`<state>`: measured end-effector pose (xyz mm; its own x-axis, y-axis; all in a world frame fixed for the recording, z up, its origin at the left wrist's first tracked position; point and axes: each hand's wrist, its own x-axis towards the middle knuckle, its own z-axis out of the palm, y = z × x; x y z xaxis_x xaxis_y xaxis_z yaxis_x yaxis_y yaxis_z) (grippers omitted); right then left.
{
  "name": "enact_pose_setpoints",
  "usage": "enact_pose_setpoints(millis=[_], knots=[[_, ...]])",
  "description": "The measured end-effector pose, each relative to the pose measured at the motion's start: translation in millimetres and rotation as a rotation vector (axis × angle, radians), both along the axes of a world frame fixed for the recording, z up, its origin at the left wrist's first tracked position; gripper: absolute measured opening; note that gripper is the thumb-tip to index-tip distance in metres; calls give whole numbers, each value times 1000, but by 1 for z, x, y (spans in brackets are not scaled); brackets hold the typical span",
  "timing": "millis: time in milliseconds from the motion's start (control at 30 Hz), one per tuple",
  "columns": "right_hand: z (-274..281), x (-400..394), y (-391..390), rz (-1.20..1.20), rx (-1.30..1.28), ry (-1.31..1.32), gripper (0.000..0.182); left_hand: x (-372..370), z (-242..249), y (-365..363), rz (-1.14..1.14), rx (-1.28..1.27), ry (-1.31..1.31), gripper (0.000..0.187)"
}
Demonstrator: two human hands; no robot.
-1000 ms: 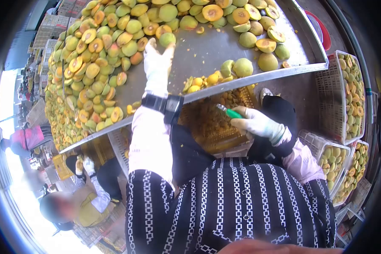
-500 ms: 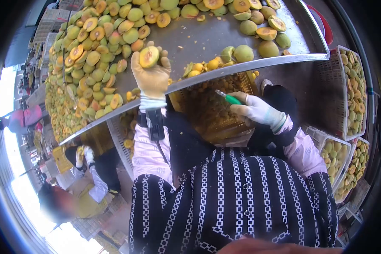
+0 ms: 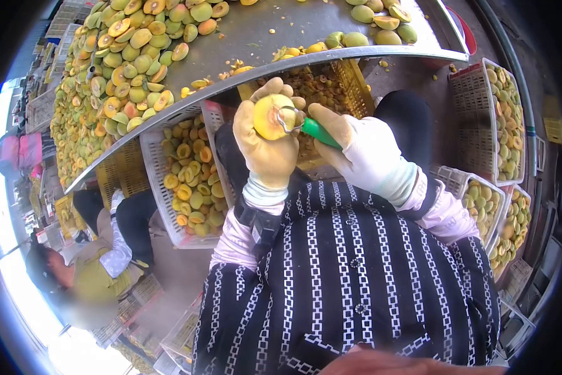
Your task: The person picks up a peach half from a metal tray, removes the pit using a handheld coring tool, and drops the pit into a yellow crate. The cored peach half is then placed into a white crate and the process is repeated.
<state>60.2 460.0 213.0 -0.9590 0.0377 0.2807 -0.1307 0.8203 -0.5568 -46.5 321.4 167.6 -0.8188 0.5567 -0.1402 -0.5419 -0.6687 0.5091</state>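
My left hand [image 3: 265,147], in a tan and white glove, holds a halved yellow fruit [image 3: 268,117] with its cut face turned up. My right hand [image 3: 356,140], gloved too, grips a tool by its green handle [image 3: 320,132]. The tool's metal loop [image 3: 288,119] rests at the cut face, by the fruit's centre. Both hands are close together in front of my body, over a yellow crate [image 3: 351,81] of fruit scraps.
A metal table [image 3: 243,53] bears a large heap of halved fruit [image 3: 128,56]. A white crate of fruit [image 3: 190,240] stands at the left below its edge. More crates [image 3: 481,128] stand at the right. A co-worker [image 3: 99,269] sits at the lower left.
My left hand has come back from over the table with the fruit half. My right hand has brought the tool to the fruit. The view has shifted, showing more of the white crate.
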Motion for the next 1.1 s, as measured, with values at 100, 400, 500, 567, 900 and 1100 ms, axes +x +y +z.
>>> enact_pose_setpoints(millis=[100,400,500,567,900,1100], knots=[[8,4,-6,-19,60,-20,51,12,6,5,49,-63,53,49],[-3,8,-18,-85,192,-9,31,28,12,13,206,-274,339,50],[-9,8,-19,-80,228,-15,27,33,16,12,195,-346,331,48],[-12,7,-17,-80,233,-21,24,35,19,15,215,-352,324,47],[-18,10,-15,-11,76,-257,18,25,8,6,56,-485,339,47],[-21,12,-18,29,-80,-345,25,7,2,-1,-131,-537,387,44]])
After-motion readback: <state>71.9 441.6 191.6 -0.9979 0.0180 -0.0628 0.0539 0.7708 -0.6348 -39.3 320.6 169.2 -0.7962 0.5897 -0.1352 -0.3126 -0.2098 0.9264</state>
